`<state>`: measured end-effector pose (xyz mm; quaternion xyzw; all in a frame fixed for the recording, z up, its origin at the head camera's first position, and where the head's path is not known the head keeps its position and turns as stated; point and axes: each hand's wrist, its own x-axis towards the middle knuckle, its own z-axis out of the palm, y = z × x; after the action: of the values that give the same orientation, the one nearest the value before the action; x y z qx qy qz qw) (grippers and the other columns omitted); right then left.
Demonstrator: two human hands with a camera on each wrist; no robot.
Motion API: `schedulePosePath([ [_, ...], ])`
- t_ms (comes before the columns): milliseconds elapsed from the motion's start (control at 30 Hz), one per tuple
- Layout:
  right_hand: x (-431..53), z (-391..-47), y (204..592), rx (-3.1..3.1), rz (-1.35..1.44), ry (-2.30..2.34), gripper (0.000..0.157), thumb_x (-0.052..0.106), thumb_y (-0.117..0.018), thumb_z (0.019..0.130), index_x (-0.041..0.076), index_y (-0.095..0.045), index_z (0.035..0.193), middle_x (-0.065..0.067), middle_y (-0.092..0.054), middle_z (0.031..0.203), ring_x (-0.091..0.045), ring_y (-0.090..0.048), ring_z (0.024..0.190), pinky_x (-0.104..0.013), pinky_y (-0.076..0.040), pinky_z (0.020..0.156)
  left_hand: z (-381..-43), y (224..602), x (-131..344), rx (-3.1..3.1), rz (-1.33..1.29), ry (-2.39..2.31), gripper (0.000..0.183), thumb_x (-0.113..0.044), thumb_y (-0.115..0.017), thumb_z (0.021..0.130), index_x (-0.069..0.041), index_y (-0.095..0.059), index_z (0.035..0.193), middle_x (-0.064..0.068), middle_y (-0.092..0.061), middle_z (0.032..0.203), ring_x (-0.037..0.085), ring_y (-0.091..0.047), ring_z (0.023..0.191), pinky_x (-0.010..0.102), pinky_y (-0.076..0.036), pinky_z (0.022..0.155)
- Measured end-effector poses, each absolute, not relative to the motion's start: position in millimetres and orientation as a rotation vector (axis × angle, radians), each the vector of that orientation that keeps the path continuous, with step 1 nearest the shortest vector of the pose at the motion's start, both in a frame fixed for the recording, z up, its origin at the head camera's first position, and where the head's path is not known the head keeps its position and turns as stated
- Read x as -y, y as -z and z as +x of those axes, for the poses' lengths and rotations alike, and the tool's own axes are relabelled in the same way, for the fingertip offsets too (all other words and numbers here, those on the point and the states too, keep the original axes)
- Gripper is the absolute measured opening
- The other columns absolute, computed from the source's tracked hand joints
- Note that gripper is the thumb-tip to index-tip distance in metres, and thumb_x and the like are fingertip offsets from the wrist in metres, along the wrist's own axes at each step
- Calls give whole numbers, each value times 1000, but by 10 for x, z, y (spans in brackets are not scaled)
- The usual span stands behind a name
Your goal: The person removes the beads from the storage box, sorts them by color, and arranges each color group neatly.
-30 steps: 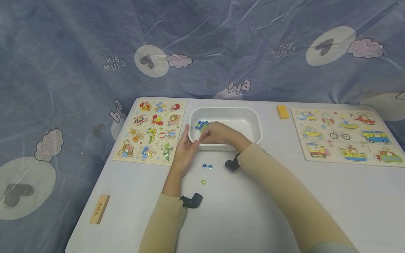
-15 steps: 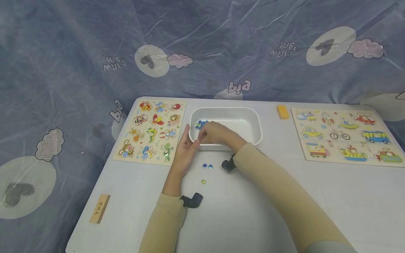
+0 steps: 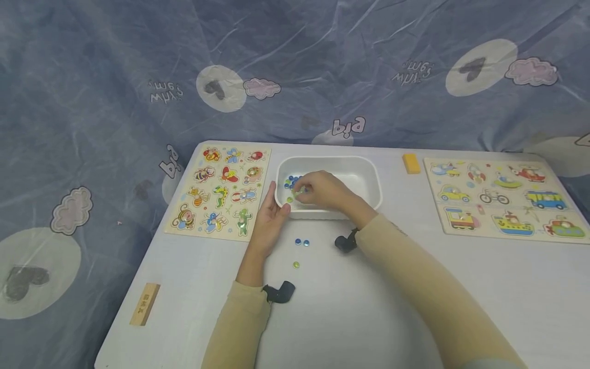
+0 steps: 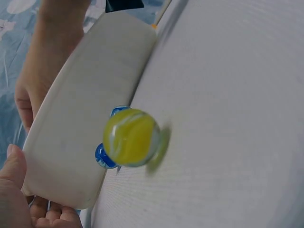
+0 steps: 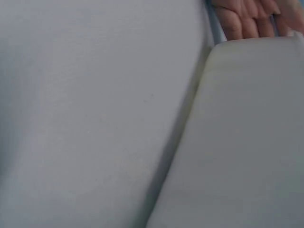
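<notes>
White table (image 3: pixel 350 312) fills the lower frame; at centre, I see a tray (image 3: pixel 361 188) of blue and green marbles (image 3: pixel 290 182), left hand (image 3: pixel 269 219) resting loosely against it, right hand (image 3: pixel 324 190) bent inside, grip unclear

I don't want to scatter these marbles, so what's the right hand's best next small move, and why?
Perhaps pinch the nearest green marble in the tray, unless the right hand is holding one, which I can't tell: its curled fingers are beside that marble, and the left hand rests at the tray's left end, perhaps steadying it.
</notes>
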<state>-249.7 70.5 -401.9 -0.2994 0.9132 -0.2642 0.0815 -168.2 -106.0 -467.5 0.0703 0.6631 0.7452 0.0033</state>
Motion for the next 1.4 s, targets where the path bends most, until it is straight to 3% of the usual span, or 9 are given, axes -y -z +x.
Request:
schedulePosePath([
  [133, -793, -2384, 3922, -2761, -917, 863, 20, 34, -69, 85, 24, -71, 103, 5, -69, 91, -17, -56, 78, -29, -49, 70, -1638, 4574, 1062, -2075, 224, -2327, 75, -18, -54, 96, -15, -7, 153, -2, -7, 161, 20, -11, 148, 31, -22, 120],
  [200, -834, -2294, 3868, -2783, -917, 903, 21, 36, -68, 85, 25, -71, 103, 6, -69, 94, -18, -56, 80, -30, -49, 72, -1625, 4549, 1062, -2087, 219, -2314, 75, -19, -55, 95, -15, -7, 153, -2, -7, 161, 20, -12, 148, 32, -22, 120],
  [333, -905, -2056, 3776, -2826, -947, 1002, 20, 33, -71, 84, 23, -72, 101, 7, -67, 82, -15, -52, 70, -27, -47, 66, -1630, 4562, 1062, -2104, 214, -2309, 73, -16, -53, 96, -17, -7, 154, -3, -9, 160, 20, -13, 148, 32, -22, 119],
  [433, -958, -1856, 3762, -2832, -973, 1070, 19, 28, -73, 81, 21, -73, 98, 7, -54, 64, -11, -41, 58, -22, -39, 54, -1671, 4657, 1062, -2126, 226, -2318, 72, -17, -52, 96, -21, -8, 153, -7, -11, 160, 19, -14, 148, 28, -23, 119],
  [600, -1025, -1557, 3869, -2769, -933, 1134, 16, 26, -75, 80, 24, -73, 96, 9, -35, 56, -6, -30, 51, -18, -31, 45, -1715, 4767, 1064, -2172, 238, -2315, 72, -21, -53, 96, -25, -9, 153, -16, -15, 158, 13, -17, 147, 22, -25, 118],
  [767, -1041, -1325, 4063, -2720, -883, 1101, 16, 29, -74, 80, 27, -72, 96, 13, -52, 63, -4, -40, 57, -17, -38, 49, -1693, 4715, 1059, -2130, 220, -2331, 71, -15, -51, 97, -21, -8, 153, -11, -12, 159, 15, -14, 147, 26, -23, 119],
  [900, -1023, -1201, 4205, -2711, -850, 1038, 15, 31, -74, 81, 28, -73, 96, 18, -67, 80, -2, -50, 67, -17, -46, 59, -1651, 4614, 1058, -2090, 219, -2339, 73, -15, -53, 96, -16, -7, 154, -4, -9, 160, 18, -12, 148, 32, -20, 121],
  [1167, -988, -1054, 4380, -2716, -826, 954, 14, 31, -73, 81, 26, -73, 94, 16, -71, 92, 3, -61, 82, -18, -54, 72, -1621, 4555, 1047, -2097, 183, -2314, 73, -16, -54, 96, -17, -9, 153, -7, -11, 160, 17, -13, 148, 30, -21, 120],
  [1400, -978, -1006, 4446, -2686, -777, 940, 15, 31, -74, 81, 26, -73, 95, 15, -71, 91, -1, -54, 68, -15, -47, 58, -1623, 4562, 1047, -2100, 215, -2327, 73, -14, -53, 96, -15, -9, 153, -4, -10, 160, 19, -12, 148, 32, -20, 120],
])
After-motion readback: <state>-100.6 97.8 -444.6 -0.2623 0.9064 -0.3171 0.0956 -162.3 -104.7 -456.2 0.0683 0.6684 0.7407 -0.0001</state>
